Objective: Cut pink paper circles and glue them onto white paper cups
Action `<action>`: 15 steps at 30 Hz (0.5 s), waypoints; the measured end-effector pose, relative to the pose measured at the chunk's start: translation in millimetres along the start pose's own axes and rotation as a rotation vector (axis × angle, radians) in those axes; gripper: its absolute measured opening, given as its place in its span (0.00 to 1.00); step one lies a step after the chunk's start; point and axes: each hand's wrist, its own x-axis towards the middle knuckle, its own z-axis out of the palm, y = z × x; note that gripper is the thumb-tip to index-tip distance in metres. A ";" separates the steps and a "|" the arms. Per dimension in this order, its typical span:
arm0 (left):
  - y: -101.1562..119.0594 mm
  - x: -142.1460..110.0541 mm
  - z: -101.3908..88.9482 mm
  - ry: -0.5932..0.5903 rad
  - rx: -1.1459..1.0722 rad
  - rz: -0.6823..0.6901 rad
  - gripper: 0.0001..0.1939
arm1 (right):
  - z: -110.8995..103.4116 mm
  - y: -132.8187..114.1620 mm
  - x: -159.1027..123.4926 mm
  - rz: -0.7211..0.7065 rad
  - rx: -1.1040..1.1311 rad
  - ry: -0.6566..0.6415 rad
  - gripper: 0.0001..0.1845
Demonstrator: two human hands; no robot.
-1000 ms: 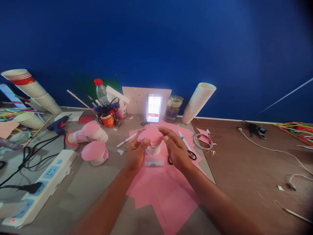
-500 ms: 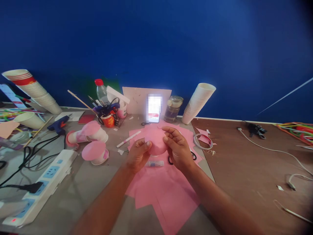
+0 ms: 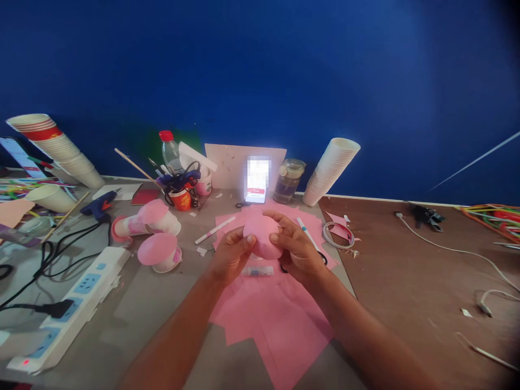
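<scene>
**Deep blue wall above two desks, seen from my remote feed**

I'm looking at a deep blue wall (image 3: 260, 70) that fills the upper view, paler toward the upper right and darkening at the top right corner. A white skirting strip (image 3: 377, 199) runs along its foot, and a pale diagonal streak (image 3: 475, 160) crosses it on the right; I can't tell what that is. A green patch (image 3: 148, 149) tints the wall left of centre. Below, a grey desk top (image 3: 142, 309) meets a brown wood desk top (image 3: 406, 265) along a slanted edge.
</scene>
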 end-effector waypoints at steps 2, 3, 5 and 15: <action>1.5 -0.2 0.3 0.022 0.007 0.037 0.17 | -0.4 -1.4 0.8 -0.005 -0.015 0.005 0.27; 2.7 0.0 0.5 0.034 0.011 0.067 0.20 | -0.6 -2.5 1.2 -0.014 -0.021 0.010 0.28; 5.2 0.5 0.7 0.042 0.025 0.131 0.26 | -0.9 -5.1 2.3 -0.030 -0.019 0.026 0.27; 4.0 2.7 -2.3 0.170 -0.021 0.065 0.07 | -8.3 2.2 7.5 -0.163 -0.170 0.083 0.23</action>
